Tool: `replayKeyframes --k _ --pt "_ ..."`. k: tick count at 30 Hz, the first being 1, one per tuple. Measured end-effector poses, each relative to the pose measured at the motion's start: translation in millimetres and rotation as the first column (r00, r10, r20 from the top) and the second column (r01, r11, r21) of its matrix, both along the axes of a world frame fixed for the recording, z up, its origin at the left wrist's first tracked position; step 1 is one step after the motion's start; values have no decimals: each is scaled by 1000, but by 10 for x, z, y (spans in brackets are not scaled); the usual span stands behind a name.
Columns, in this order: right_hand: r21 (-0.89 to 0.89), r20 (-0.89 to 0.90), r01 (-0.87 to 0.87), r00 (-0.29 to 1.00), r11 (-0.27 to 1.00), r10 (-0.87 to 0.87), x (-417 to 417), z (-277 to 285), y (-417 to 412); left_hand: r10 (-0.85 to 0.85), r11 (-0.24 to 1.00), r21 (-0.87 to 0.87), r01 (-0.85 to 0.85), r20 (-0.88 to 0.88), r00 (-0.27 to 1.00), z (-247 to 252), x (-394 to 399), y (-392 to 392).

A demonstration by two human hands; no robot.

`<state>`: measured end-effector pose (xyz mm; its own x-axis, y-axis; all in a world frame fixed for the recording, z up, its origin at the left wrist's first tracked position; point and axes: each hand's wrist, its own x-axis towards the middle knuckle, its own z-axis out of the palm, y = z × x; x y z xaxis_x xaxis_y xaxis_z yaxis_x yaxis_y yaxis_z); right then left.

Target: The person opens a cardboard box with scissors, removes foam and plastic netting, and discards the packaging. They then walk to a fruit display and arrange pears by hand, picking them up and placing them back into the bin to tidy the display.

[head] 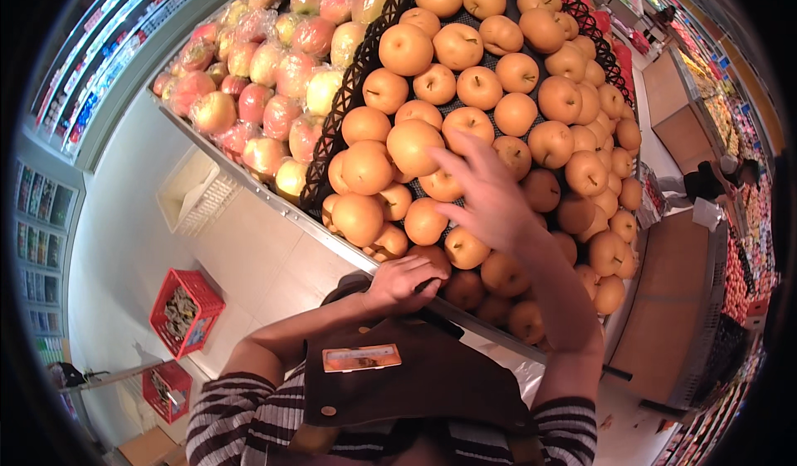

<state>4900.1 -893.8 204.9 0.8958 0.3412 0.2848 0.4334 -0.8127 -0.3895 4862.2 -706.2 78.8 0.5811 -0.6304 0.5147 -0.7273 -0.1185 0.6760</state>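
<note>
Round orange-brown Asian pears (457, 47) lie heaped in a sloping display before me. My right hand (489, 195) is over the heap, slightly blurred, fingers apart, its fingertips beside a large pear (415, 147); whether they touch it is unclear. My left hand (408, 279) rests at the display's metal front edge, its fingers bent over a small black thing and close to a shaded pear. What the black thing is, and whether the hand grips it, I cannot tell. A black plastic lattice divider (348, 89) separates the pears from film-wrapped apples (252, 101).
A metal rim (274, 203) borders the display. On the floor at left stand a white crate (208, 201) and red baskets (187, 309) with contents. Another person (710, 182) is at the far right, near brown display stands (669, 304). Refrigerated shelves (99, 73) line the upper left.
</note>
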Motion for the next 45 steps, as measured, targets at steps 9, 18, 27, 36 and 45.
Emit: replayKeyframes --k 9,18,27,36,45 --pt "242 27 176 982 954 -188 381 -650 182 492 869 3 -495 103 864 242 813 531" --pt "819 -407 538 790 199 -458 -1798 -726 7 333 909 263 -324 14 943 229 1013 439" --pt "904 -392 370 524 -213 -756 -2499 -782 -193 277 940 198 -278 30 960 583 1033 164" --pt "802 -401 563 754 198 -521 -1930 -1044 83 -215 894 397 210 -33 976 504 74 -198" --pt "409 -268 588 809 698 -524 -2134 -1106 -187 -381 840 405 360 -30 924 276 93 -347"
